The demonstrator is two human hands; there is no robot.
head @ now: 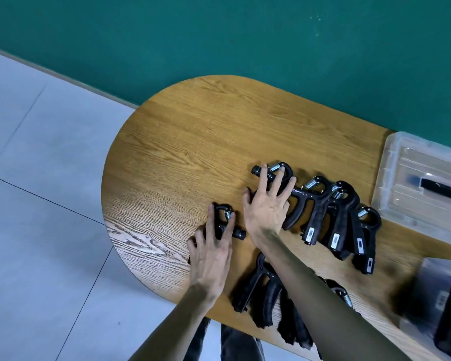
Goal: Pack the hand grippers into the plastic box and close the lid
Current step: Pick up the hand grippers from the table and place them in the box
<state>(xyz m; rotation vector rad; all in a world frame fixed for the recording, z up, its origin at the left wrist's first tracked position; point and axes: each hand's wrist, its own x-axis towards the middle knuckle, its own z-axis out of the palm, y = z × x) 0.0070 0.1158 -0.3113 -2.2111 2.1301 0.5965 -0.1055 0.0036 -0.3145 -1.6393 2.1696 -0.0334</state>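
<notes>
Both hands flat and spread, left hand point(211, 250) over a lone hand gripper point(225, 222), right hand point(267, 204) over the row's end gripper point(276, 175); plastic box point(391, 178) lies well right, nearer the right hand, neither gripped yet.

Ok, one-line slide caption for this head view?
Both hands, left hand and right hand, rest on black hand grippers on a wooden table; clear plastic box waits at right.
</notes>
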